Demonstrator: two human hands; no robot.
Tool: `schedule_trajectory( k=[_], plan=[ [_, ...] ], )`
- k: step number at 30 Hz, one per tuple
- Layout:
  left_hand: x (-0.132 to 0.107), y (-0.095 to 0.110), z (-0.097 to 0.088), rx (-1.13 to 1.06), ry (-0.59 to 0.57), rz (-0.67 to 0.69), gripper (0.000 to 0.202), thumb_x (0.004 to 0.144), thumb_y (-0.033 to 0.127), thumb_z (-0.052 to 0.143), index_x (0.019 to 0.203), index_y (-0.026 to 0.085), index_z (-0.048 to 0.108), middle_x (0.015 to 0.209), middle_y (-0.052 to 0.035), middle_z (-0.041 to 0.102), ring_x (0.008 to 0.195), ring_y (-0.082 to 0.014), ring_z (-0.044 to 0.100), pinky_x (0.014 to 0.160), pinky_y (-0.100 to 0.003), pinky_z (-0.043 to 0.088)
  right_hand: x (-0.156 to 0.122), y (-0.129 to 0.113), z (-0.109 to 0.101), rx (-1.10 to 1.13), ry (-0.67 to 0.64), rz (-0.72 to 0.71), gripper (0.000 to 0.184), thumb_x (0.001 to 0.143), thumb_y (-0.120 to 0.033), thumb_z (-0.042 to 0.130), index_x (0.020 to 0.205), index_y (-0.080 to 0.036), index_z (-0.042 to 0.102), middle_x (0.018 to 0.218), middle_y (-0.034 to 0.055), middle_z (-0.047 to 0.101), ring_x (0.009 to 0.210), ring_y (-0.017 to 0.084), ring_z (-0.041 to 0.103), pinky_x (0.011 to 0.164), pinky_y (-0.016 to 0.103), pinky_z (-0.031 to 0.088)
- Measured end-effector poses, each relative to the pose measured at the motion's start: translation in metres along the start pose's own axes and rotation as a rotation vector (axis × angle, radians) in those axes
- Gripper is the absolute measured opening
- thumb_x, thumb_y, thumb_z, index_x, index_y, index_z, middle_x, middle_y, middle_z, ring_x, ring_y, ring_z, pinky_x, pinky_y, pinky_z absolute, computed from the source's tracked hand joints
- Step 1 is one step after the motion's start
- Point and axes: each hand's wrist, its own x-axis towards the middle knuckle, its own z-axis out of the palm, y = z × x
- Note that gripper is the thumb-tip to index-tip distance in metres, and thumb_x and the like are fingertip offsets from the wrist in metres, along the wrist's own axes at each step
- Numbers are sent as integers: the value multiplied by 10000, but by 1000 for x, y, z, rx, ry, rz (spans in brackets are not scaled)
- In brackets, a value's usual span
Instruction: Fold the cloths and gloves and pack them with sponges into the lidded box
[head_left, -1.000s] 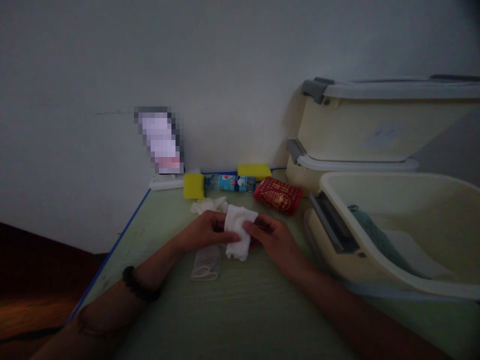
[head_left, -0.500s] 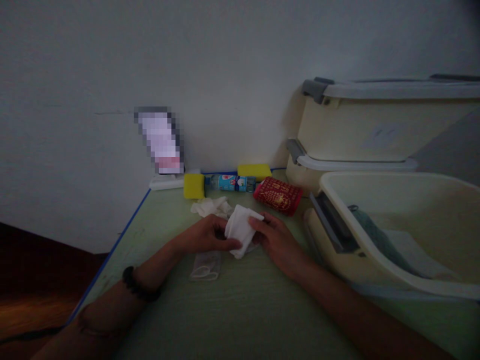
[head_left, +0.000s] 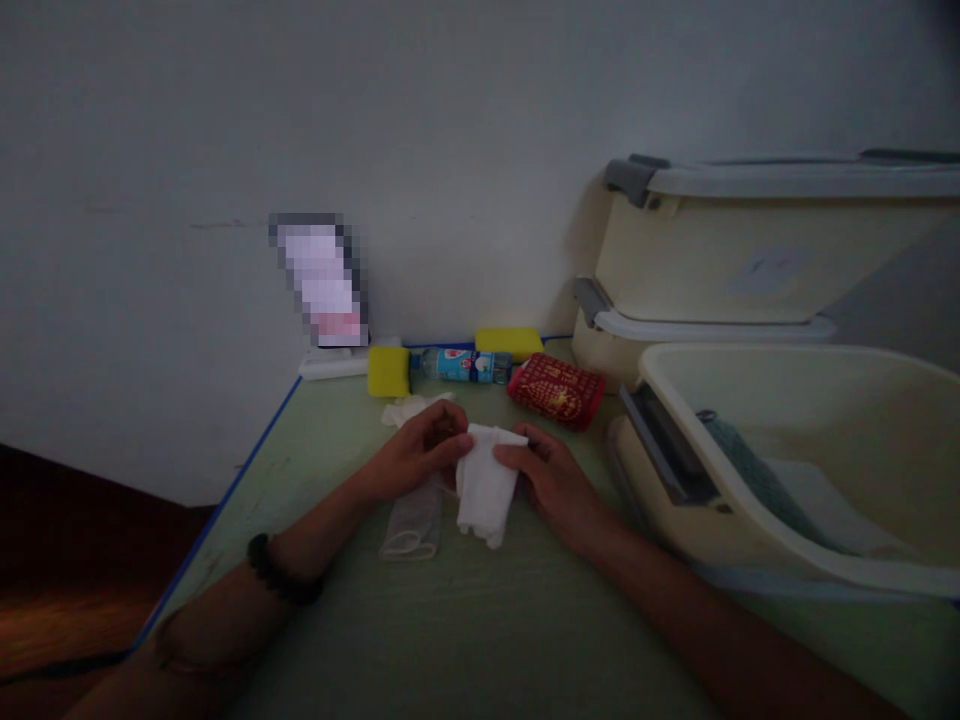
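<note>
Between my hands a folded white cloth (head_left: 487,485) hangs above the table, its lower edge uneven. My left hand (head_left: 424,450) pinches the upper left corner between thumb and fingers. On the opposite edge, my right hand (head_left: 551,475) grips it with the thumb on the front face; its other fingers are partly hidden behind. Under my left hand lies a clear plastic bag (head_left: 410,535), flat on the table. Just behind that hand is a crumpled white piece (head_left: 409,408), partly covered by my fingers.
Along the back of the green table (head_left: 420,640) lie a yellow sponge (head_left: 388,372), a bottle with a blue label (head_left: 465,366), another yellow sponge (head_left: 510,343) and a red patterned packet (head_left: 559,390). A phone (head_left: 322,285) stands at left. An open cream bin (head_left: 675,540) and stacked bins (head_left: 705,260) are at right.
The white cloth has turned more upright and its lower edge now hangs further down. My left hand has shifted up from its lower left side to its top corner. My right hand stays nearly still.
</note>
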Motion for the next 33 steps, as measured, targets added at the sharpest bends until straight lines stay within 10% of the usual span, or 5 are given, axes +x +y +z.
schedule_trajectory(
  k=[21, 33],
  plan=[
    [2, -3, -9, -89, 101, -42, 161, 654, 209, 687, 750, 126, 587, 654, 20, 622, 568, -69, 560, 538, -175, 444, -6, -10, 5, -135, -88, 57, 295, 641, -308, 677, 810, -182, 469, 666, -33, 563, 507, 70, 495, 432, 191, 368],
    [0, -2, -6, -67, -29, -129, 168, 651, 195, 686, 766, 126, 585, 662, 31, 610, 590, -73, 561, 567, -187, 440, -6, -8, 7, -187, -64, 44, 215, 673, -293, 646, 784, -175, 504, 619, -48, 560, 485, 65, 489, 416, 179, 347]
  ],
)
